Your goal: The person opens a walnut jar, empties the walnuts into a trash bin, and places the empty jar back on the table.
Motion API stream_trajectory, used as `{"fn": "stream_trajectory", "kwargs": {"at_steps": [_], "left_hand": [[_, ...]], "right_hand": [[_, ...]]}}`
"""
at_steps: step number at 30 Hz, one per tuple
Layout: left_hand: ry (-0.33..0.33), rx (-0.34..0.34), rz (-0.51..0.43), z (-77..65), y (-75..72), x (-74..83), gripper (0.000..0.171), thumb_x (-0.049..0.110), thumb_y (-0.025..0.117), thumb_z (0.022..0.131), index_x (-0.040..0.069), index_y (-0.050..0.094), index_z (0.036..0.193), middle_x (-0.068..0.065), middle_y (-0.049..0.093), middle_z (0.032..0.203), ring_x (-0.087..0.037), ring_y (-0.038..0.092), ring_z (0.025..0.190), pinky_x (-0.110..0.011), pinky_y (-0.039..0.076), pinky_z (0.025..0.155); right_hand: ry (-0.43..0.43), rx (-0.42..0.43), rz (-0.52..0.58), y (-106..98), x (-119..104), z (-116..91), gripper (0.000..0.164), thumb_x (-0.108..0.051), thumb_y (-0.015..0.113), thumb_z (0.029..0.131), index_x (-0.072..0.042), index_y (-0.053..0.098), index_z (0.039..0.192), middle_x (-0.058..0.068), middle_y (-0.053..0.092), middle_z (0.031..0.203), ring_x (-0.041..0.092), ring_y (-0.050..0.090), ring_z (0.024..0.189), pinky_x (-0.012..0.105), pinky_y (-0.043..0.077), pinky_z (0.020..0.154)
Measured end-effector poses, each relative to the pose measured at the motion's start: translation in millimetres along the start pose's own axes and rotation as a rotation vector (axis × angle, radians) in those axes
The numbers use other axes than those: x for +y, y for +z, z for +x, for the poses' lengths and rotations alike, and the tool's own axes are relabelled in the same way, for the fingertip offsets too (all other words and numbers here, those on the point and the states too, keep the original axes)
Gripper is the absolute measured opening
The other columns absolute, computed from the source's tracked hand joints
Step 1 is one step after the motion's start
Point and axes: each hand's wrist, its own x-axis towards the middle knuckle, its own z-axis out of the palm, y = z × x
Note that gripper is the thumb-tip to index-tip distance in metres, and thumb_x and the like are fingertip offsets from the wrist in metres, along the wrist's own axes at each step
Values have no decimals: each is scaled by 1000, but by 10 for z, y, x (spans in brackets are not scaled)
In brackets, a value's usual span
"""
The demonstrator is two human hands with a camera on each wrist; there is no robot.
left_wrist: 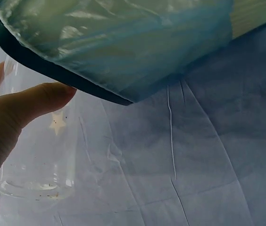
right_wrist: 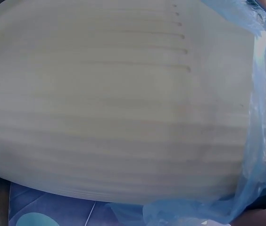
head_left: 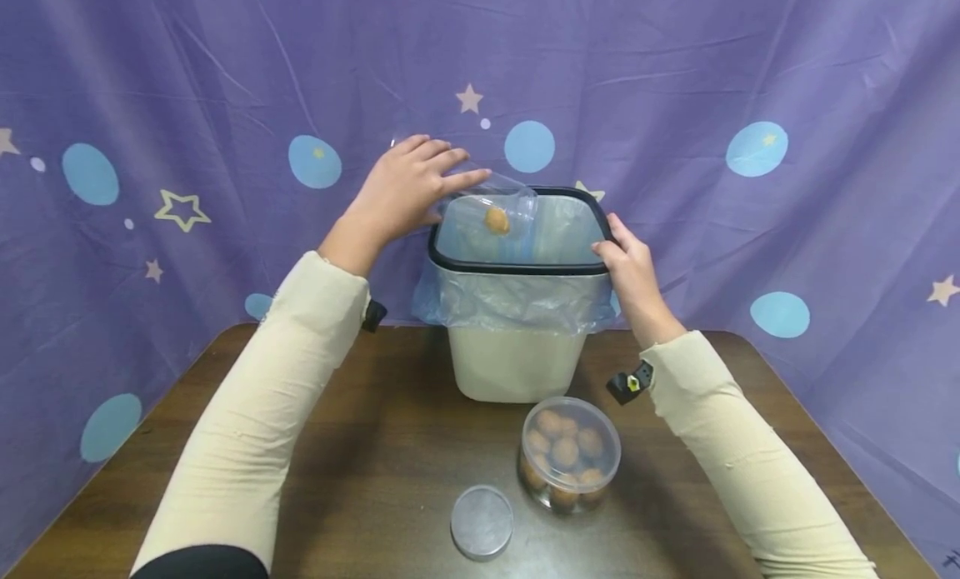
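My left hand [head_left: 416,183] grips a clear plastic jar [head_left: 517,197], tipped on its side over the bin. A round brown piece that looks like a walnut [head_left: 497,221] shows near the jar's mouth; whether it is inside or just out, I cannot tell. In the left wrist view, the thumb [left_wrist: 43,96] lies along the see-through jar [left_wrist: 38,160], whose base holds a few crumbs. The white bin [head_left: 517,366] has a black rim [head_left: 517,269] and a bluish liner bag [head_left: 525,304]. With fingers outside and thumb over the rim, my right hand [head_left: 633,271] holds the bin's right side.
In front of the bin, a clear round tub [head_left: 570,454] with several walnut-like pieces stands lidded on the brown table [head_left: 375,446]. A loose round lid [head_left: 482,522] lies left of it. A purple curtain [head_left: 637,62] hangs close behind the bin.
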Motion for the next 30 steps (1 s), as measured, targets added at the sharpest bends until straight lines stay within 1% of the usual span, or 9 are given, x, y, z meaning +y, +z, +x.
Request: {"fn": "stream_trajectory", "kwargs": {"at_steps": [3,6,9,14,16,20,24,26,30], "left_hand": [[31,12,20,-2,11,2,79,19,86,65,24,52,136,-13,57,128,-33,51,117,-45,36,103],[40,19,30,-10,16,5,80,19,87,65,24,51,136,-12,57,129,-32,51,117,-45,36,104],[22,20,26,-18,9,5,80,20,86,65,24,50,137,-12,56,130,-32,50,119,-46,36,104],[-32,19,-6,-22,-7,-4,79,18,86,65,23,51,136,-13,57,129,-33,50,118,-45,36,103],[-38,21,-16,-18,-9,-7,78,17,86,66,23,51,136,-13,57,128,-33,50,117,-45,36,102],[-26,34,-17,-13,-10,-8,77,16,85,66,22,52,136,-13,57,128,-33,51,117,-45,37,102],[-24,39,3,-8,-17,-4,78,16,85,65,22,52,135,-13,57,127,-33,51,117,-45,37,102],[-15,30,2,-2,-28,8,78,16,86,65,22,52,135,-13,57,128,-33,50,118,-46,37,102],[13,-3,-34,24,-63,43,81,20,87,65,24,50,137,-13,55,131,-33,49,119,-46,36,104]], "right_hand": [[-1,1,-2,-8,3,-2,64,-8,47,86,0,26,145,10,26,153,12,22,140,23,19,113],[-4,2,0,-15,4,-4,64,-8,47,85,0,26,145,10,25,153,12,22,140,23,18,113],[-8,4,0,-20,0,0,64,-8,47,85,1,26,145,10,25,153,12,21,140,22,18,113],[-10,5,1,-8,-6,7,64,-8,47,85,1,26,145,10,25,153,12,22,140,22,19,113],[-9,7,2,-2,-12,9,65,-8,47,85,1,26,145,10,26,153,11,22,139,21,19,113],[-8,4,2,11,-24,8,65,-8,46,85,0,25,146,9,25,153,11,22,139,22,19,113],[-10,4,0,22,-35,2,65,-9,47,85,0,25,146,10,25,153,11,21,140,22,18,113],[-12,9,3,26,-37,-2,65,-8,47,85,1,26,145,10,26,152,11,22,139,22,19,113],[-14,10,-1,23,-43,-9,64,-7,46,85,1,26,145,10,26,153,12,22,139,22,19,113]]}}
